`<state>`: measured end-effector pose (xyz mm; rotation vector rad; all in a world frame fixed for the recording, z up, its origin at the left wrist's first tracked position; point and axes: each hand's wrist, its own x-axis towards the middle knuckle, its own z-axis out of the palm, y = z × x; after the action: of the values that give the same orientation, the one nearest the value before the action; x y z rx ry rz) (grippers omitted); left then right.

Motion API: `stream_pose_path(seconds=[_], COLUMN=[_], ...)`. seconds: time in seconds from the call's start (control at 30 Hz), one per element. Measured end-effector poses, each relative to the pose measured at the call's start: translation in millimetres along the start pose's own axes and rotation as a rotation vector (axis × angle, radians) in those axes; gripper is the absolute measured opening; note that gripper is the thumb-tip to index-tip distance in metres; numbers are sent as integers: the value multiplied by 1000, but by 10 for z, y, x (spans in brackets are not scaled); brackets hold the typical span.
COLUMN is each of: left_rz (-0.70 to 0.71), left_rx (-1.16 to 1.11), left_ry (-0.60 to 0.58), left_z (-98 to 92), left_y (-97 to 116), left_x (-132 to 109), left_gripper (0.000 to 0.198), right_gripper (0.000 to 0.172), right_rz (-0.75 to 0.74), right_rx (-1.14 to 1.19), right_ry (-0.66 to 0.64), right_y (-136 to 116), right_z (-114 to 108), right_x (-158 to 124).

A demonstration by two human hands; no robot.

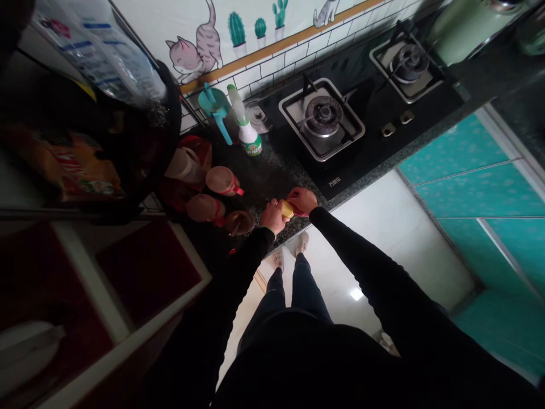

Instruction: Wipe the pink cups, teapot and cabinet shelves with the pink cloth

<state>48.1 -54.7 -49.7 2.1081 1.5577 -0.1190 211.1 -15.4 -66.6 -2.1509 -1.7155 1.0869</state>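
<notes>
Both my hands meet over the front edge of the dark stone counter (272, 170). My left hand (272, 216) is curled round a small yellow object (287, 209), a ring showing on one finger. My right hand (303, 200) is closed on the same yellow object from the other side, with something red showing under its fingers. What the yellow object is I cannot make out. Just left of my left hand stands an open brown jar (239, 222). Both sleeves are black.
Pink-lidded jars (222, 180) stand left of my hands. A white spray bottle (247, 132) and a teal jug (216, 107) stand at the tiled wall. A black two-burner gas hob (361, 108) lies to the right. Teal cabinet doors (477, 187) run below. Shelves (85, 170) crowd the left.
</notes>
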Motion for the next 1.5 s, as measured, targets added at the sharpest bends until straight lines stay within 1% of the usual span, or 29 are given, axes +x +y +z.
stream_pose_path(seconds=[0.07,0.17,0.23,0.3,0.4,0.43,0.5,0.57,0.6,0.67,0.73,0.8,0.9,0.97,1.03,1.1,1.17,1.27,1.33,1.4,1.5], left_rz=[-17,-28,-35,-68,-139,-154,-153,-87,-35,56,87,77,72,74,75,67,60,53,35,9,-5], left_rx=[-5,-10,-16,-23,-20,-16,2,26,36,43,35,24,6,-4,-11,-17,-19,-17,-17,-22,-34], left_ry=[6,22,42,68,63,45,12,-13,-28,-65,-89,-75,-30,-6,6,5,-4,-8,-6,-10,-16], left_z=[10,44,72,92,82,64,10,-54,-83,-117,-114,-80,-9,27,48,53,46,28,17,13,29], left_y=[5,12,21,38,56,53,32,-6,-26,-62,-85,-98,-112,-120,-127,-128,-124,-108,-99,-97,-103], left_x=[-12,-29,-42,-59,-86,-91,-82,-43,-13,56,114,140,123,101,91,94,100,91,73,53,35], left_gripper=[61,62,62,59,56,60,75,86,87,81,73,70,69,72,75,75,72,68,66,67,70], right_gripper=[15,18,18,18,16,15,13,14,15,16,14,12,16,19,21,20,20,17,17,18,20], right_rz=[77,206,245,244,192,158,84,29,10,-17,-26,-8,76,129,165,179,159,78,39,47,114], right_rx=[61,122,141,145,102,78,32,4,-9,-32,-44,-33,1,28,43,43,30,-14,-18,12,61], right_ry=[76,169,188,186,102,59,-31,-111,-140,-179,-200,-161,18,96,111,103,84,38,32,84,144], right_y=[41,134,170,167,112,89,48,18,5,-13,-19,-6,51,97,123,107,46,-60,-81,-46,60], right_z=[75,227,294,294,167,105,-23,-128,-167,-211,-203,-136,51,179,253,247,176,58,46,104,263], right_x=[-142,-436,-556,-561,-413,-349,-235,-148,-113,-58,-37,-83,-304,-486,-596,-571,-419,-151,-100,-198,-491])
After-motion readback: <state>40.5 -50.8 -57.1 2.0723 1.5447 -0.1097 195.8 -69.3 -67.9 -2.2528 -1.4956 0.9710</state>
